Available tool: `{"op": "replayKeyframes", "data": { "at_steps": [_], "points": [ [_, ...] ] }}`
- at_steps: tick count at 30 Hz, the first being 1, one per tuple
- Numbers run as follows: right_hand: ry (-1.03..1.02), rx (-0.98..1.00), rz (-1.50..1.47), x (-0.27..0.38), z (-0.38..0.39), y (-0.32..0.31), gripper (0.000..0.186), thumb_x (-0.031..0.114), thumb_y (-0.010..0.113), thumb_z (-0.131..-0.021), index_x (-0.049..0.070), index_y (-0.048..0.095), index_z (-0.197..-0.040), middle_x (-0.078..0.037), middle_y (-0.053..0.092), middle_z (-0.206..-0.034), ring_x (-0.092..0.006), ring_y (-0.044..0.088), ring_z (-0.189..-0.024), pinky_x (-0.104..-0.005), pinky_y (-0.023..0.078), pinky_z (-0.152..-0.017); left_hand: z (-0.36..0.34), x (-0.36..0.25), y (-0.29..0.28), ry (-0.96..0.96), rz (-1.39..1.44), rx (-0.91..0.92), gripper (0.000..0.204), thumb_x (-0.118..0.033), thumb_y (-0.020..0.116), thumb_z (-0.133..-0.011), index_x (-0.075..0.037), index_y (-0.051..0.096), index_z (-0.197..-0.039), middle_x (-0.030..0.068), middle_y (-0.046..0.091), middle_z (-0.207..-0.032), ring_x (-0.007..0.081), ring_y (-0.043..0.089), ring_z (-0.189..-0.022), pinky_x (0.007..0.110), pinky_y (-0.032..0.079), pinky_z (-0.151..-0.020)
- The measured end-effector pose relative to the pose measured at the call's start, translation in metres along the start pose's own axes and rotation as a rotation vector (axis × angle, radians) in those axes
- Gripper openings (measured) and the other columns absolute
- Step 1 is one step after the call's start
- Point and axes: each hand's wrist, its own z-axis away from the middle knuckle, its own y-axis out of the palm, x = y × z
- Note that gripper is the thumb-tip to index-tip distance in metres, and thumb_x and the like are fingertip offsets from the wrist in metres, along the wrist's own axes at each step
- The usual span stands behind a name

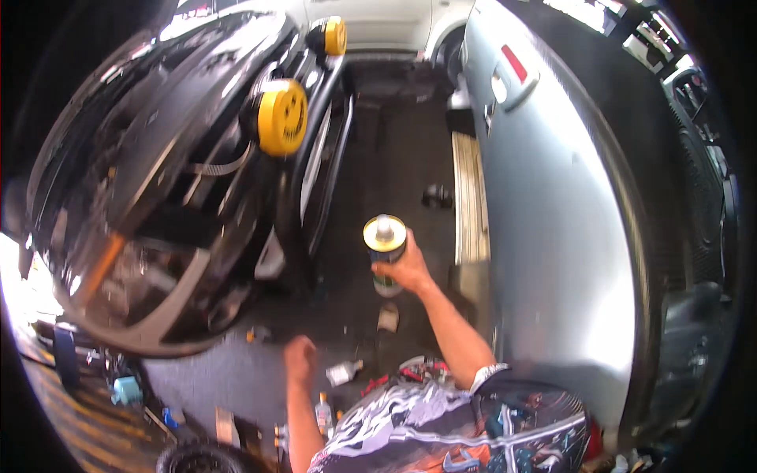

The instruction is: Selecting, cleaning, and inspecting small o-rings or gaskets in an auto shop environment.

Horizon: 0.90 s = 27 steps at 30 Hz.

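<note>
My right hand point(405, 266) is wrapped around a spray can point(385, 235) with a yellow rim and a pale nozzle on top. The can stands upright in the grip, over the dark floor between two vehicles. On the left, my left hand point(300, 361) hangs low, its fingers curled in a loose fist and slightly blurred. Nothing shows in it. Beside that hand, a clear bottle with a white label point(344, 372) lies on the floor.
At the left stands a dark vehicle front with a black bull bar point(322, 165) and yellow round lamp covers point(284, 118). A silver-blue vehicle panel point(552, 236) bounds the right side. A wheel point(201, 459), another bottle point(323, 414) and scattered tools lie low down.
</note>
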Motion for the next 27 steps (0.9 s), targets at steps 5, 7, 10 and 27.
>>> {"op": "replayKeyframes", "data": {
  "at_steps": [5,7,10,27],
  "points": [
    [0.031,-0.076,0.011,0.017,-0.098,-0.04,0.087,0.015,0.087,-0.056,0.004,0.04,-0.129,-0.013,0.058,-0.12,-0.0275,0.055,-0.115,-0.0383,0.044,-0.099,-0.076,-0.081,0.114,-0.329,-0.052,0.33,0.027,-0.026,0.054,-0.089,-0.008,0.056,-0.068,-0.004,0.039,-0.05,0.0067,0.031,-0.038,0.026,0.02,-0.038],
    [0.049,-0.104,0.047,0.019,-0.123,-0.062,0.088,0.015,0.088,-0.056,0.004,0.04,-0.129,-0.013,0.058,-0.12,-0.0268,0.056,-0.115,-0.038,0.044,-0.099,-0.104,-0.102,0.135,-0.278,-0.147,0.371,0.029,-0.026,0.054,-0.09,-0.008,0.057,-0.068,-0.0043,0.04,-0.051,0.0062,0.033,-0.043,0.026,0.023,-0.041],
    [0.041,-0.17,0.019,-0.001,-0.166,-0.093,0.088,0.016,0.088,-0.055,0.004,0.041,-0.128,-0.013,0.058,-0.12,-0.0256,0.056,-0.114,-0.0378,0.044,-0.098,-0.165,-0.149,0.173,-0.135,-0.321,0.438,0.03,-0.025,0.054,-0.09,-0.006,0.059,-0.068,-0.0043,0.042,-0.054,0.0055,0.036,-0.049,0.026,0.026,-0.045],
    [0.026,-0.292,-0.004,-0.035,-0.545,-0.15,0.082,0.016,0.088,-0.057,0.005,0.042,-0.124,-0.014,0.059,-0.119,-0.0271,0.056,-0.114,-0.0391,0.045,-0.098,-0.416,-0.28,0.312,-0.206,-0.059,0.335,0.029,-0.02,0.056,-0.091,-0.005,0.056,-0.066,-0.0062,0.039,-0.049,0.0026,0.03,-0.042,0.023,0.02,-0.041]
  ]
}}
